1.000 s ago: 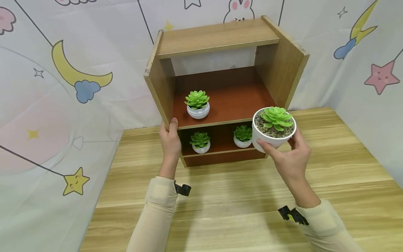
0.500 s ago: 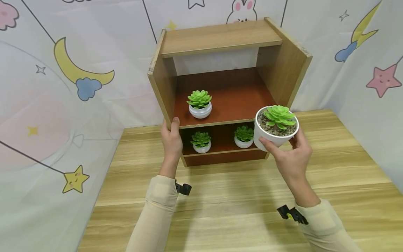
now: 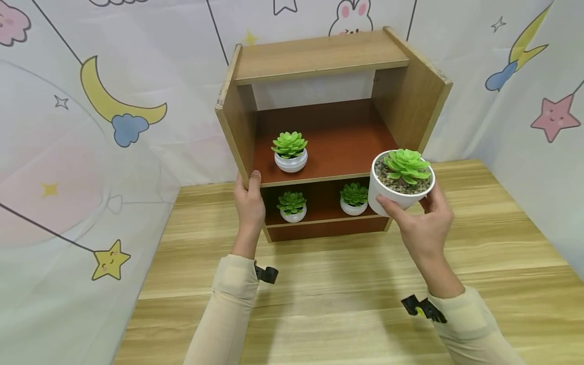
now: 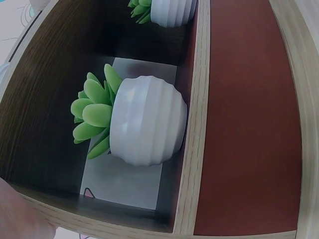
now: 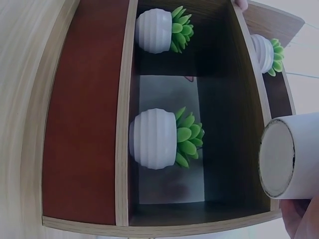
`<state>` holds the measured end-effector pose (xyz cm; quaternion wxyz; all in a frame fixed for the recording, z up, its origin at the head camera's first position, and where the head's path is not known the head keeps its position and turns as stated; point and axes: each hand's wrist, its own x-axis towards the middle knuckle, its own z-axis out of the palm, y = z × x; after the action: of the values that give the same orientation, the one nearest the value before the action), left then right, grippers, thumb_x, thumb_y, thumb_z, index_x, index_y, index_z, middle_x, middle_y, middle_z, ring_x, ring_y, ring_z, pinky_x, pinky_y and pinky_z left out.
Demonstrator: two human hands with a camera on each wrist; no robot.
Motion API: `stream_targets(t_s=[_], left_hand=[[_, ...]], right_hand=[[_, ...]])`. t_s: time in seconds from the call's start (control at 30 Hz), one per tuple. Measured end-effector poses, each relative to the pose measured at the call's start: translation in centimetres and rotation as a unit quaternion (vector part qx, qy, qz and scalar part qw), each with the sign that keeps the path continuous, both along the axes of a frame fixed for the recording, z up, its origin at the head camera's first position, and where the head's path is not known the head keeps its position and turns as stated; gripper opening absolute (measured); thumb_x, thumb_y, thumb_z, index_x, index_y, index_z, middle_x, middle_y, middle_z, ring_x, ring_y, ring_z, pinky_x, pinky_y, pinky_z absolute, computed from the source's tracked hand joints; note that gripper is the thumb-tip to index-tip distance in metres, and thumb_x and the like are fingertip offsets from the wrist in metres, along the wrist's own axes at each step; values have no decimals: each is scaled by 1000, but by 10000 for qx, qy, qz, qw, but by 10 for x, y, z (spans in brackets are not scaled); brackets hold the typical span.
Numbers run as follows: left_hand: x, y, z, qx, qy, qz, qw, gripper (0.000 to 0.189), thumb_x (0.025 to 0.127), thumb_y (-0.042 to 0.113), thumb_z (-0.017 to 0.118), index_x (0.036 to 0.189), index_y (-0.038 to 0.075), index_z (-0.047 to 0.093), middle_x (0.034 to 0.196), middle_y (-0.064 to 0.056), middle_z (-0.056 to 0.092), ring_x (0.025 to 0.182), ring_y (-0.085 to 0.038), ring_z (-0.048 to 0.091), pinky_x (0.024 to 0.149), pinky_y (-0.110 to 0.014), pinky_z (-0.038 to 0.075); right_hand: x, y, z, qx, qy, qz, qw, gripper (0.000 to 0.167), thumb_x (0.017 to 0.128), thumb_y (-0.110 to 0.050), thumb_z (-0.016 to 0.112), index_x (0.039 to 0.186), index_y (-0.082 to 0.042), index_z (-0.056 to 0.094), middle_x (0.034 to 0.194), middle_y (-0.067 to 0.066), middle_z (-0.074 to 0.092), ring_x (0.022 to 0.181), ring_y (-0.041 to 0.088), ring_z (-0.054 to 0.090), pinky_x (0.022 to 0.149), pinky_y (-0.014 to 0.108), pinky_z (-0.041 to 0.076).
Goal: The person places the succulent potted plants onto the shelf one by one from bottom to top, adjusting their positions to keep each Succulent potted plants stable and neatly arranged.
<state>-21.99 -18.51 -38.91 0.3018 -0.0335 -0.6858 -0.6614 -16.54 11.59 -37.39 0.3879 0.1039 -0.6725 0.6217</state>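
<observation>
My right hand [image 3: 426, 223] grips a larger white pot holding a green succulent [image 3: 406, 167] and pebbles, in front of the shelf unit's lower right. Its bare underside shows in the right wrist view, where the white pot [image 5: 279, 157] hangs outside the upper shelf's edge. My left hand [image 3: 249, 208] holds the left side panel of the wooden shelf unit [image 3: 319, 56], thumb at the front edge. A small potted succulent [image 3: 290, 159] stands left on the upper shelf. Below it are two more, a left succulent [image 3: 292, 207] and a right succulent [image 3: 354, 198], both in ribbed white pots.
The shelf unit stands on a wood-grain table [image 3: 328, 294] against a white cloth backdrop [image 3: 191, 101] printed with moons and stars. Its right side panel [image 3: 415, 91] rises just behind the held pot. A dark red board [image 3: 326, 229] closes the unit's base.
The held pot has shifted slightly right and up in the head view, partly with a small shift of the camera. My left hand stays at the side panel.
</observation>
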Motion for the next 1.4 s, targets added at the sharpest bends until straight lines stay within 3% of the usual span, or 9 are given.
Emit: stream_targets(t_s=[0.3, 0.6, 0.9, 1.13, 1.4], left_hand=[[-1, -1, 0, 33, 52, 80, 9999, 45, 98, 21, 47, 138, 1, 53, 133, -10, 55, 124, -17, 47, 104, -36, 35], [-2, 1, 0, 39, 191, 17, 9998, 42, 98, 19, 48, 133, -2, 55, 128, -11, 57, 119, -17, 49, 102, -36, 37], [-1, 0, -1, 55, 67, -144, 9999, 41, 101, 19, 46, 138, 2, 53, 133, -12, 54, 125, -18, 45, 105, -36, 34], [24, 10, 28, 40, -118, -140, 9998, 37, 101, 9, 44, 132, -9, 52, 128, -21, 55, 116, -19, 48, 99, -34, 38], [24, 9, 28, 36, -89, -135, 9999, 39, 101, 9, 44, 134, -9, 51, 132, -21, 53, 121, -20, 47, 102, -36, 37]], right_hand=[[16, -14, 26, -148, -40, 28, 9999, 72, 64, 9, 86, 131, -2, 61, 122, 13, 64, 107, 21, 59, 90, 27, 46], [17, -16, 28, -162, -47, -11, 9999, 72, 64, 8, 87, 130, -1, 61, 122, 13, 64, 108, 22, 58, 90, 27, 47], [14, -18, 30, -265, -118, -2, 9996, 71, 63, 7, 88, 129, -2, 62, 120, 12, 65, 105, 21, 59, 89, 26, 47], [12, -20, 33, -245, -68, 41, 9997, 71, 64, 7, 88, 130, -2, 62, 121, 12, 64, 106, 22, 59, 90, 27, 47], [12, -24, 42, -157, 0, 110, 9998, 72, 65, 6, 87, 131, -2, 60, 122, 13, 64, 109, 22, 58, 92, 29, 46]])
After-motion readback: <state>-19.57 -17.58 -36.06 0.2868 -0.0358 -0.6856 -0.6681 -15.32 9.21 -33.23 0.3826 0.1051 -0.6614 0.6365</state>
